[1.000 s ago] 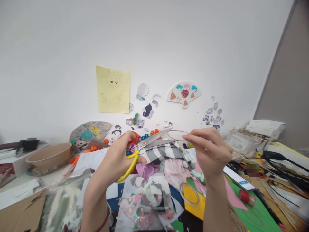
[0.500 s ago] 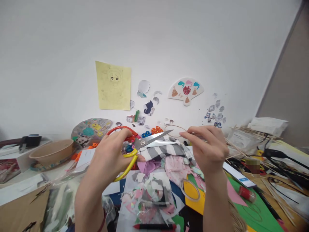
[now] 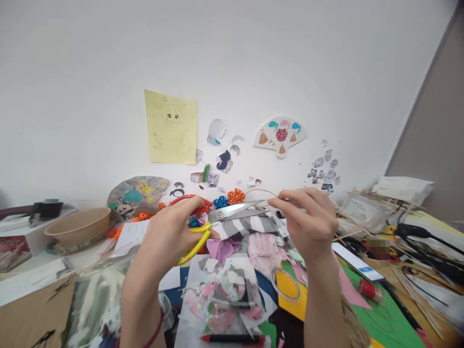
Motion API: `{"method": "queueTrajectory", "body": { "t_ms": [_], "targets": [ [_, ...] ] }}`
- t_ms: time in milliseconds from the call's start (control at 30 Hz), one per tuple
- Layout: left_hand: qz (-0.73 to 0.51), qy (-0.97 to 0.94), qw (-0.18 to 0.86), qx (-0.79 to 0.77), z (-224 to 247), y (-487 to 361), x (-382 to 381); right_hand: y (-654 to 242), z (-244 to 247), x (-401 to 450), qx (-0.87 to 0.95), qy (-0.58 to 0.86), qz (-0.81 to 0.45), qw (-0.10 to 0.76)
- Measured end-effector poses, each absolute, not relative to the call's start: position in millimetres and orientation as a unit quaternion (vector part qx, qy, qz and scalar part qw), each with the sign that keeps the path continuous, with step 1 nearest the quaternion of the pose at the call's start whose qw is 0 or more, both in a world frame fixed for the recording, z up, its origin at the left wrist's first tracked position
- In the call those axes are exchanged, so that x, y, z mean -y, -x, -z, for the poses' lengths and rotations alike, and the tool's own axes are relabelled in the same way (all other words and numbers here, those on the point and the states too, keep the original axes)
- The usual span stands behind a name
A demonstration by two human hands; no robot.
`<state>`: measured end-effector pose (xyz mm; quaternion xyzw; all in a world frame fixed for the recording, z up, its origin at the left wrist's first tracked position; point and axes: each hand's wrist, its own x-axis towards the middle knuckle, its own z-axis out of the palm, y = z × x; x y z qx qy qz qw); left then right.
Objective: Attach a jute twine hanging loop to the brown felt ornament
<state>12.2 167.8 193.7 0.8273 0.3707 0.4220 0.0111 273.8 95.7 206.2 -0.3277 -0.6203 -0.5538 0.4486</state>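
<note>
My left hand is wrapped round a pair of scissors with one red and one yellow handle. The blades point right, a little apart at the tips, close beside the fingertips of my right hand. Between thumb and forefinger, that hand pinches a thin brown string, which curves up and to the left above the blades. Whether the blades touch the string I cannot tell. Behind and below the scissors lie a black-and-white checked cloth and blue and orange beaded flowers.
Paper scraps are heaped on a white sheet in front of me. A tape roll, a red thread spool and a phone lie to the right. A tan bowl stands left, beyond a cardboard piece.
My left hand has moved the scissors to the right, bringing their tips up to my right fingertips. The blades have closed partway. My right hand has shifted slightly left, still pinching the string.
</note>
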Motion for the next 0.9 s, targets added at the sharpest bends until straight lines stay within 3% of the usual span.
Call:
{"method": "queueTrajectory", "body": {
  "t_ms": [900],
  "targets": [
    [-0.426, -0.838, -0.025, -0.340, -191.0, -13.9, -174.4, -280.2, -203.3, -96.7, 0.621, 0.346, 0.530, 0.462]
  ]
}}
